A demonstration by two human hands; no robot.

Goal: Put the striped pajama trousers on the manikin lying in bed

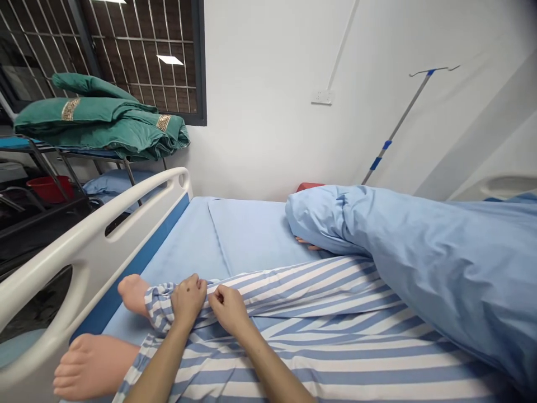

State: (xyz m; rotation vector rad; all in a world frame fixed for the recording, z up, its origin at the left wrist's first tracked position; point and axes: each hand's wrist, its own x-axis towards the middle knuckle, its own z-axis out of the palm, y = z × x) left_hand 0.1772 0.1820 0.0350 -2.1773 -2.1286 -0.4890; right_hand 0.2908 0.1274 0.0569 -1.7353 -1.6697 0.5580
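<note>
Left hand (188, 298) and right hand (229, 309) curl closed, seemingly pinching blue-and-white striped cloth trousers (302, 285) above the bare pinkish far foot (135, 294)! Light, limp fabric, probably; those loose shin folds should give 2 hands easy purchase, no fragility expected.

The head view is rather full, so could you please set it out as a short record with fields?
Left hand: closed on the far leg of the striped trousers
Right hand: closed on the same leg, beside the left hand
Feet: two, bare, near the white bed rail
Quilt: light blue, at picture right
Background: green bedding, barred window, pole
</note>
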